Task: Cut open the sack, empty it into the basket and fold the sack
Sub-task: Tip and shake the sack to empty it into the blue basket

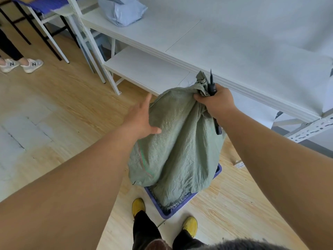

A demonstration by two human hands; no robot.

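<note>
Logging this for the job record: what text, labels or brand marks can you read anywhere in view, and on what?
"N" on the side of each grey sneaker at far left.
White scrap on the floor by the basket: dark marks, too blurred to read.
Green sack: no print visible.

Sacks: one green sack [176, 141]
Baskets: one blue basket [167, 212]
Hands: two, left hand [142, 118] and right hand [216, 101]
Yellow shoes: two [138, 206]
Grey sneakers: two, upper left [31, 64]
Grey parcels: one, top centre [122, 11]
</note>
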